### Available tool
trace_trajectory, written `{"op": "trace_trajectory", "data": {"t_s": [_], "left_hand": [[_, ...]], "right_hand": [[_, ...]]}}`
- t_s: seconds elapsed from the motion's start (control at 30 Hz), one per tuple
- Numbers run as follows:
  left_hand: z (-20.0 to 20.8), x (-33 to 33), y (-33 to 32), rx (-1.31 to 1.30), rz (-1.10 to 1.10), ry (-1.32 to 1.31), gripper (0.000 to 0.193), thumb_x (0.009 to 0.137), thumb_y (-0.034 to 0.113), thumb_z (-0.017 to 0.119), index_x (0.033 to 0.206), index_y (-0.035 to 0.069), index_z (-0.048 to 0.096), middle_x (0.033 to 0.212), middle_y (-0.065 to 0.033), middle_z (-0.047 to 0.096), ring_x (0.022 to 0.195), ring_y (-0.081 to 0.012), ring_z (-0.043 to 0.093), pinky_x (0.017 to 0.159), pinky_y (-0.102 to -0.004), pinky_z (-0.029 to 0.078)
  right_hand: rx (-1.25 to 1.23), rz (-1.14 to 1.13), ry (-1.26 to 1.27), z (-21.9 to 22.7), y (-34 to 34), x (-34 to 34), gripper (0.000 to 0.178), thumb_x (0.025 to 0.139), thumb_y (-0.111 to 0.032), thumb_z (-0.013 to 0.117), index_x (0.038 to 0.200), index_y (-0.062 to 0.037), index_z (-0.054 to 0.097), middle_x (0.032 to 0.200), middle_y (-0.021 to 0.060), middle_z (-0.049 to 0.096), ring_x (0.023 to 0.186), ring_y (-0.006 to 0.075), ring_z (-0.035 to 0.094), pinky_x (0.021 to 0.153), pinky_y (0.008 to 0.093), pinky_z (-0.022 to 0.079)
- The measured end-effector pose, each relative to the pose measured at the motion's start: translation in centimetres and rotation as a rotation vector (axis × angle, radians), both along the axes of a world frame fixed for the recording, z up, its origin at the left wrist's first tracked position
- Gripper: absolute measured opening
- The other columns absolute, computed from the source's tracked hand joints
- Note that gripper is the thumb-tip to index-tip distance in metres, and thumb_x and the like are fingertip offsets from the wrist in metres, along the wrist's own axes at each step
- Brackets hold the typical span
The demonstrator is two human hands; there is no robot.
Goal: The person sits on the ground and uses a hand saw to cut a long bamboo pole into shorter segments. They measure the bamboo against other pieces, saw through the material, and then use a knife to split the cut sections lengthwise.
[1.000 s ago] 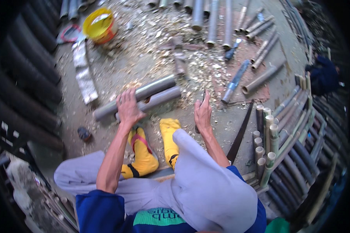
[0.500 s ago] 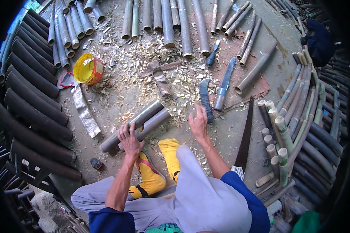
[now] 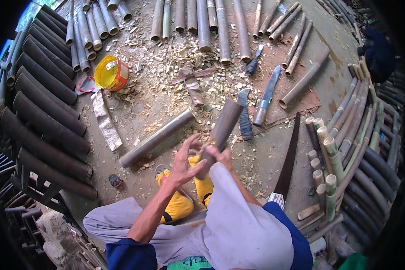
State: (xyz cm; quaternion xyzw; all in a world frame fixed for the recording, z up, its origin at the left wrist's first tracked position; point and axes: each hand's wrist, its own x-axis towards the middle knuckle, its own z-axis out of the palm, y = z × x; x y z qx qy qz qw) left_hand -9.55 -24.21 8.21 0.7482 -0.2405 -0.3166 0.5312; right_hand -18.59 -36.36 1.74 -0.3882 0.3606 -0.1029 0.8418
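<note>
A short dark bamboo tube (image 3: pixel 226 121) is raised off the floor in front of my knee, tilted with its upper end away from me. My right hand (image 3: pixel 219 155) is wrapped round its lower half. Close by, on the tube's left, my left hand (image 3: pixel 187 160) has its fingers spread and curved; its thumb comes near the lower end, and whether it touches I cannot tell. A second bamboo tube (image 3: pixel 157 137) lies on the floor beyond my yellow-socked feet. To the right of the held tube lie a curved knife (image 3: pixel 244 112) with a dark wrapped handle and a long broad blade (image 3: pixel 268 96).
Wood chips (image 3: pixel 166 67) cover the floor ahead. A yellow bucket (image 3: pixel 111 73) stands front left. A dark saw (image 3: pixel 289 157) lies at right beside upright bamboo pieces (image 3: pixel 330 146). Bamboo tubes (image 3: pixel 204 38) line the far side; dark tubes (image 3: pixel 49 112) are stacked left.
One of the two tubes on the floor has been lifted and moved right into my right hand. My left hand has left the tubes and moved right, beside the raised one.
</note>
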Motion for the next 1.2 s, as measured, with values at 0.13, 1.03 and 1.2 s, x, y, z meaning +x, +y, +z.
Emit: {"op": "trace_trajectory", "data": {"t_s": [0.13,1.03,1.2], "left_hand": [[-3.8,2.8,1.2,0.266,0.128,-0.539,0.068,0.070,0.010,0.074,0.131,0.005,0.045,0.119,-0.0161,0.054,0.115,-0.0285,0.050,0.097,-0.0408,0.042],[-9.2,10.4,18.0,0.717,0.676,-0.562,0.057,0.069,0.025,0.072,0.118,-0.002,0.057,0.101,-0.0170,0.055,0.093,-0.0310,0.056,0.085,-0.0408,0.047],[-4.6,7.7,13.3,0.396,0.608,-0.110,0.059,0.077,0.030,0.073,0.127,0.005,0.052,0.117,-0.0157,0.052,0.102,-0.0265,0.056,0.086,-0.0401,0.049]], "right_hand": [[-0.524,-0.111,0.397,1.8,-7.9,-1.8,0.076,0.078,-0.028,0.070,0.134,0.0072,0.033,0.117,0.0209,0.052,0.102,0.0284,0.057,0.093,0.0407,0.048],[-1.027,-0.261,0.961,-4.1,-18.8,-10.7,0.082,0.081,-0.024,0.068,0.146,-0.0065,0.021,0.134,0.0299,0.044,0.114,0.0483,0.050,0.097,0.0503,0.041],[-1.081,-0.342,0.408,-1.3,-11.2,-6.9,0.079,0.082,-0.026,0.063,0.146,-0.0073,0.021,0.142,0.0265,0.034,0.119,0.0385,0.048,0.095,0.0436,0.045]]}}
